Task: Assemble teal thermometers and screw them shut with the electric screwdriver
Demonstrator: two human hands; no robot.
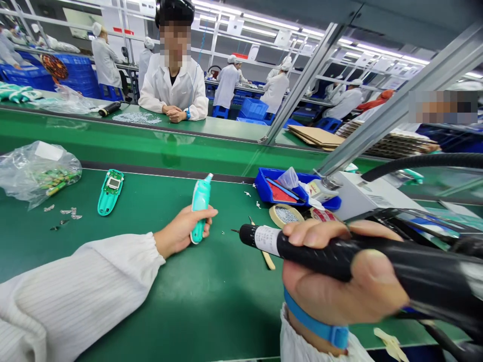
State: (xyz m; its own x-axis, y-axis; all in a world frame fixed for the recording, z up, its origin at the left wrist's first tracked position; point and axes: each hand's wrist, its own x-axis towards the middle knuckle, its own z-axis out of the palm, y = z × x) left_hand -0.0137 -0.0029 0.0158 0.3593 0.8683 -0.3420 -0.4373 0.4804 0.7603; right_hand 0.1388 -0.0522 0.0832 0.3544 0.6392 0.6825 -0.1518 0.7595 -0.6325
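Observation:
My left hand (181,231) is wrapped round a teal and white ear thermometer (201,201), its narrow white tip pointing up and away. In my right hand (332,286) is a black electric screwdriver (320,254) with a white label, its thin bit pointing left toward the thermometer. The bit and the thermometer are apart. A tiny screw-like piece (223,233) lies on the green mat between them. Farther left rests an opened teal housing half (110,192) with a green circuit board in it. My right palm's inner side is partly hidden by the screwdriver.
A clear bag of circuit boards (41,168) lies at left, near small loose parts (71,212). A blue tray (264,186), a tape roll (286,215) and tweezers (268,260) are at right. Across the glass-like divider (151,146) sits a person in white (173,88).

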